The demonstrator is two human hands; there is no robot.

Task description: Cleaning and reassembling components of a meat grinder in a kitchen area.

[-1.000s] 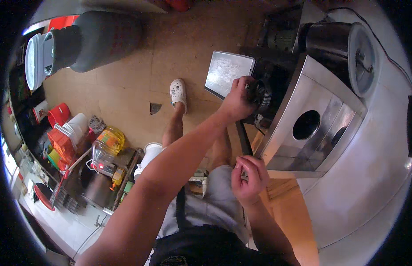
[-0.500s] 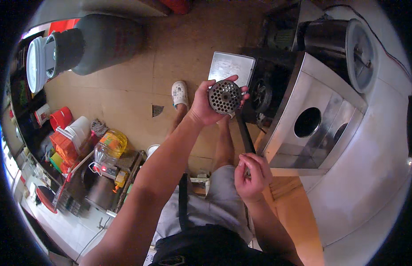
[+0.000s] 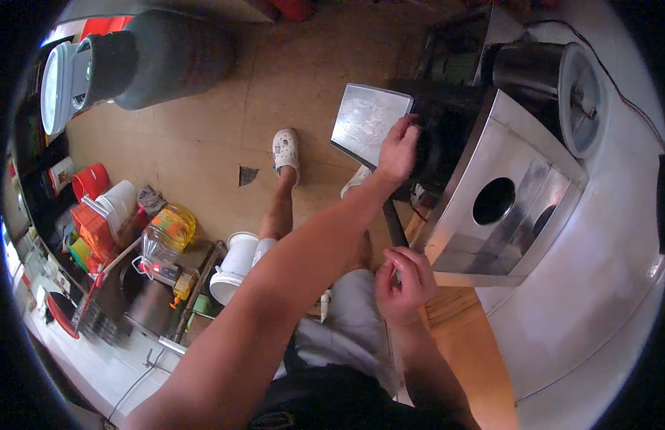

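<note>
My left hand reaches far forward to the dark front of a steel-topped machine. Its fingers curl against that dark part, their tips turned away from view; what they hold is hidden. The round plate with many holes is out of sight. Just beside the fingers is a flat, square metal tray. Closer to my body, my right hand is closed, with its fingers curled in. Anything inside it cannot be made out. It is near the lower corner of the machine's steel top, which has a round dark hole.
A large grey gas cylinder is at the far left. White buckets, an orange basket and a yellow oil bottle crowd the left side. A dark drum with a clear lid stands behind the machine at right.
My left hand has turned over and moved right from above the floor to the machine's dark front. The holed plate, earlier on its palm, has gone from view. My right hand has barely moved.
</note>
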